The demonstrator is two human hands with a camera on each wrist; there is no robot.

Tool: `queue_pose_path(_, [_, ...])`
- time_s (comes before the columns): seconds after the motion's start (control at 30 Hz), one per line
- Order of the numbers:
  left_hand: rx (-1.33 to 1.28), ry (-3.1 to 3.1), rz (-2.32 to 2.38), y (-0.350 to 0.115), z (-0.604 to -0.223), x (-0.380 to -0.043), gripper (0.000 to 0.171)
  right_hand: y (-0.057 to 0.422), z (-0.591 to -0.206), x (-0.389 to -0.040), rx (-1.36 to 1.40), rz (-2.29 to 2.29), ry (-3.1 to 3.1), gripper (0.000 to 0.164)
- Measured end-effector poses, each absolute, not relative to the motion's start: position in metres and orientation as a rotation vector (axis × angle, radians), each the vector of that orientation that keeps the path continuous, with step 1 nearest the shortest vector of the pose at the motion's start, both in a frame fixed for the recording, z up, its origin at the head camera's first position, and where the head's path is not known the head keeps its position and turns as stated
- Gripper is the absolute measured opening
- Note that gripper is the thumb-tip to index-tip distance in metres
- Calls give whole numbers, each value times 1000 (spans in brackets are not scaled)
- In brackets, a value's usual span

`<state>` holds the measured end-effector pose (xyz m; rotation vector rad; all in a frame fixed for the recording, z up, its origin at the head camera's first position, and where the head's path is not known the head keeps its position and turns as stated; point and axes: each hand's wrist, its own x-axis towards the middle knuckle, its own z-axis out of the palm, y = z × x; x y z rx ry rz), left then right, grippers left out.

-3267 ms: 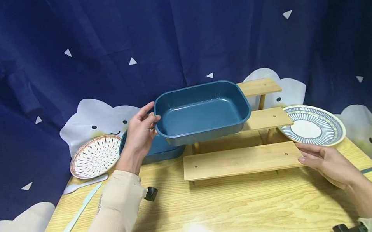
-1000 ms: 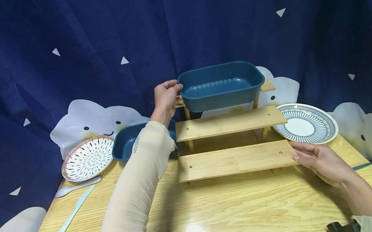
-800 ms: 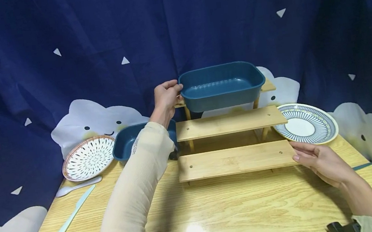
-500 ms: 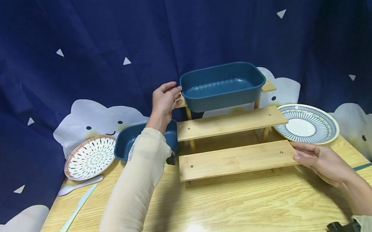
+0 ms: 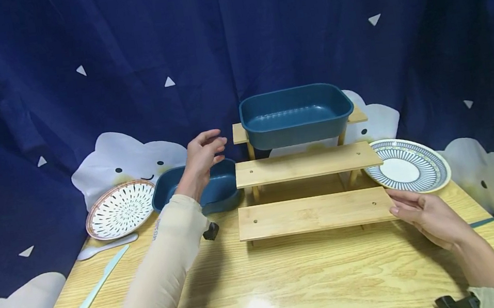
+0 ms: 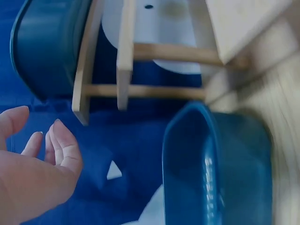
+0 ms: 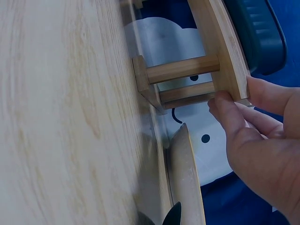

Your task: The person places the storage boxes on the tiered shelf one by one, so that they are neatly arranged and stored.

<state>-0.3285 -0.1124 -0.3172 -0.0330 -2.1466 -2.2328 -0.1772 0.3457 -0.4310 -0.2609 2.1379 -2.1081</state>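
Observation:
A teal rectangular baking dish (image 5: 300, 134) sits on the top tier of a three-tier wooden shelf (image 5: 316, 213). My left hand (image 5: 202, 157) is in the air to the left of that dish, fingers loosely bent, touching nothing; the left wrist view shows the gap between the hand (image 6: 42, 173) and the shelf. Below it on the table stands a second teal dish (image 5: 219, 191), partly behind the hand and forearm. My right hand (image 5: 430, 215) pinches the right end of the lowest shelf board between thumb and fingers, also seen in the right wrist view.
Left of the second dish leans a speckled oval plate (image 5: 125, 210), with a pale spoon (image 5: 106, 247) and a mint-green knife (image 5: 100, 285) in front. A blue-striped plate (image 5: 410, 166) stands at the shelf's right. Part of a teal utensil (image 5: 483, 222) shows near the table's right edge.
My left hand carried the dish up and back onto the top tier, then let go and drew away to the left. The right hand kept its hold on the lowest board.

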Motion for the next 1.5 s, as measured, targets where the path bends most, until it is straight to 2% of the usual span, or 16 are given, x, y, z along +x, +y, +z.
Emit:
queue_pose_path(0.9, [89,-2351,-2028,-230,-361,-286,57,347,-431,-177,-258,-2110,2129,72])
queue_pose_path(1.17, [218,-2386,-1922,-255,-376,-281,61,346,-431,-177,-250,-2105,2130,73])
queue_pose_path(1.5, [482,-2290,-1940,-282,-399,-284,59,347,-432,-177,-282,-2120,2103,72])
